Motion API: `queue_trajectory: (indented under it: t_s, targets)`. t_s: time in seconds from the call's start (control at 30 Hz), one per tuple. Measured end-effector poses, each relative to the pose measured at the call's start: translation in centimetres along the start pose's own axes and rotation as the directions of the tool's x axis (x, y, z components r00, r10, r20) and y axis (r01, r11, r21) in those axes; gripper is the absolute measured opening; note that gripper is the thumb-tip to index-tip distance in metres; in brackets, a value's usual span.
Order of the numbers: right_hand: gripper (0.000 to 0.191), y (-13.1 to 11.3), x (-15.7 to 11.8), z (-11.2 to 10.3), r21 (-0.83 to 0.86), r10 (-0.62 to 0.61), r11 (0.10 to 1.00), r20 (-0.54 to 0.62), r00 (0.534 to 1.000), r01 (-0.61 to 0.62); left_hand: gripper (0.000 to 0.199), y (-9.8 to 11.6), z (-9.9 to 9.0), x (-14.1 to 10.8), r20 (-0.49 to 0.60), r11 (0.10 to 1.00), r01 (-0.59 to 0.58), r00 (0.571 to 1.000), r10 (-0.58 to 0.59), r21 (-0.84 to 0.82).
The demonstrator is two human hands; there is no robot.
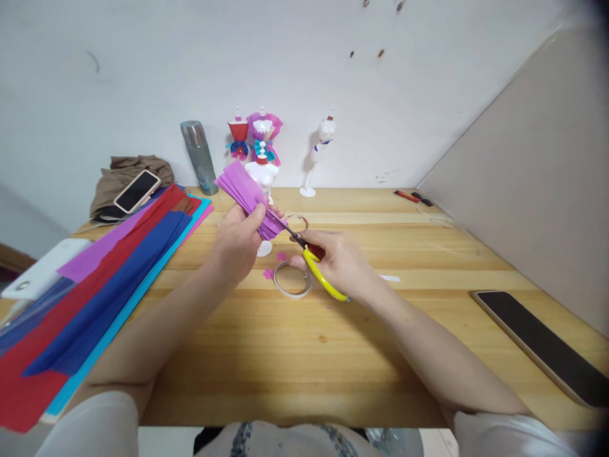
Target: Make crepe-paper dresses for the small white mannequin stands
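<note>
My left hand (241, 240) pinches a folded, layered strip of purple paper (243, 188), thumb on top, in front of a white mannequin form (262, 172). In my right hand (335, 257) are scissors with yellow handles (328, 282). Their dark blades point up and left and meet the lower right end of the purple paper. Below the hands a roll of tape (292, 293) lies on the wooden table (323, 368), with small pink paper pieces (269, 274) beside it. Another ring-shaped roll is partly hidden behind the right hand.
Coloured paper sheets (109, 292), a phone (137, 190) on brown cloth and a white device (45, 270) lie left. A bottle (200, 157) and dressed small forms (238, 141) stand behind. A large phone (542, 346) lies right; red and black pens (407, 197) lie back right.
</note>
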State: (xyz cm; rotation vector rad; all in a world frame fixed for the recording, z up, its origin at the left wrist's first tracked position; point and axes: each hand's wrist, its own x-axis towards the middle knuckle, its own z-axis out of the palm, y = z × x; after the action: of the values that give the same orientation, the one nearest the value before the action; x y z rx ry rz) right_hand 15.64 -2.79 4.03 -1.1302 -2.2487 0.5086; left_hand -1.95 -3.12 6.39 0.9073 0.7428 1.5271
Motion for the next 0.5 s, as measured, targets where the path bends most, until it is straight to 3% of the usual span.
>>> queue_trajectory:
  t_s: [0.33, 0.5]
  targets:
    - [0.034, 0.21, -0.02, 0.09, 0.073, 0.038, 0.997, -0.002, 0.999, -0.037, 0.002, -0.18, -0.14, 0.0, 0.036, 1.0, -0.021, 0.999, 0.022, -0.012]
    - [0.033, -0.06, -0.06, -0.12, 0.089, 0.07, 0.993, 0.015, 0.997, -0.071, 0.018, 0.07, 0.03, -0.11, 0.051, 1.0, 0.006, 0.999, -0.006, -0.006]
